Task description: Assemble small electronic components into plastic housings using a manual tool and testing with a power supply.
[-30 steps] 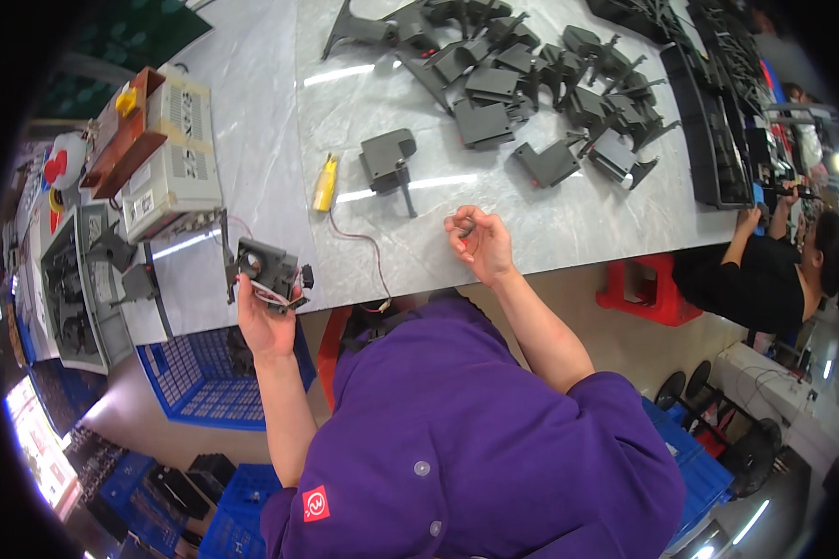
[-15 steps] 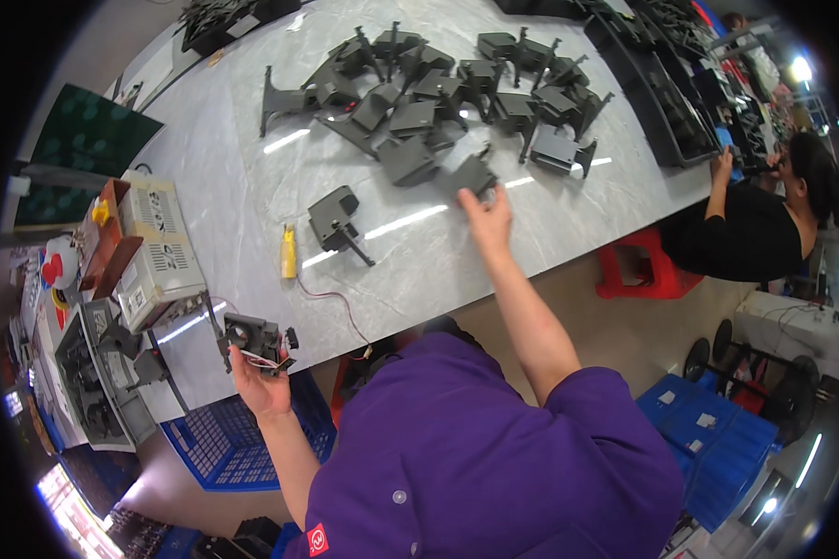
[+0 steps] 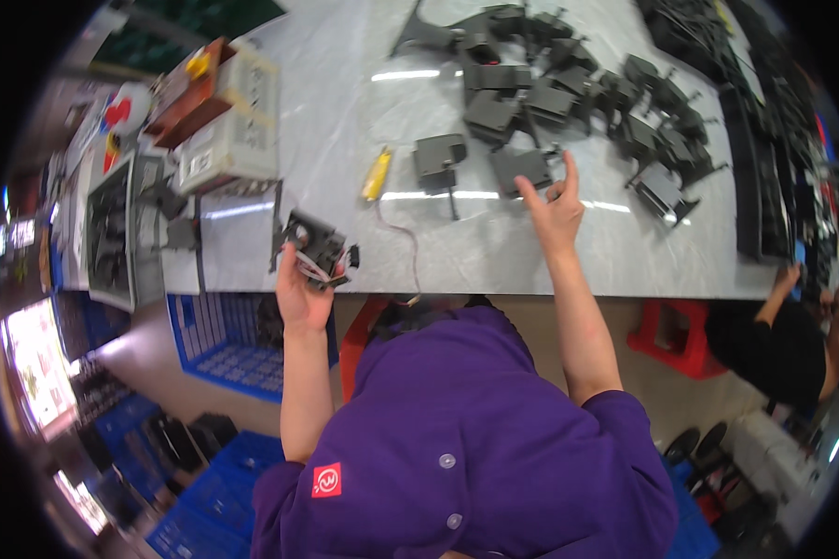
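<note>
Holding a small black assembly with trailing wires [image 3: 319, 252] in our left hand [image 3: 295, 291], we keep it at the near edge of the desk [image 3: 494, 247], fingers clenched around its underside. Our right hand [image 3: 552, 207] is stretched farther out over the desk, fingers spread and released, grasping nothing; its fingertips touch or nearly touch a dark grey moulded part [image 3: 519, 168], though we cannot tell whether there is real contact. That part lies just ahead of the right hand and slightly toward our left, at the near fringe of the pile of dark grey parts [image 3: 587, 102] that spreads away up and to the right. Its flat face looks broadside to us. The right hand is clearly the nearer one; the left is well apart from it, past a yellow tool [image 3: 376, 174] and another grey part with a stem [image 3: 441, 158].
</note>
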### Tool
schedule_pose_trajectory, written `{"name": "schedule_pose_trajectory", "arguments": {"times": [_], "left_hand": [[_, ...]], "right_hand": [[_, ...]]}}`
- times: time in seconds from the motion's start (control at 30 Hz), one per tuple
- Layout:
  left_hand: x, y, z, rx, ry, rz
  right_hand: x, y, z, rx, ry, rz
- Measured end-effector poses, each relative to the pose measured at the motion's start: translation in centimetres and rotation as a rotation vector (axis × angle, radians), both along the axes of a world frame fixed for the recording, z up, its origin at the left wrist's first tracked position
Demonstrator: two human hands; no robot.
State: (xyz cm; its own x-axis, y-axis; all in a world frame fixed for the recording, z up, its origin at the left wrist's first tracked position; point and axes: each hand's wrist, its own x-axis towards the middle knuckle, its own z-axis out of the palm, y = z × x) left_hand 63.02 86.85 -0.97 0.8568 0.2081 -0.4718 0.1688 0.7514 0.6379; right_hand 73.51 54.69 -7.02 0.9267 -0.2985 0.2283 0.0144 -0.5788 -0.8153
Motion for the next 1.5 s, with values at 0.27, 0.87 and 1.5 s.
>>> {"name": "schedule_pose_trajectory", "arguments": {"times": [0.27, 0.87, 1.5], "left_hand": [[-2.1, 1.6, 0.2, -0.036, 0.011, 0.184], [-3.9, 5.1, -2.4, -0.13, 0.01, 0.29], [-3.9, 5.5, -2.5, -0.06, 0.032, 0.233]], "right_hand": [[5.5, 3.4, 4.0, 0.055, -0.181, 0.004], [13.8, 7.9, 1.6, -0.345, -0.14, 0.301], [13.0, 7.9, 1.0, -0.428, 0.008, -0.002]]}}
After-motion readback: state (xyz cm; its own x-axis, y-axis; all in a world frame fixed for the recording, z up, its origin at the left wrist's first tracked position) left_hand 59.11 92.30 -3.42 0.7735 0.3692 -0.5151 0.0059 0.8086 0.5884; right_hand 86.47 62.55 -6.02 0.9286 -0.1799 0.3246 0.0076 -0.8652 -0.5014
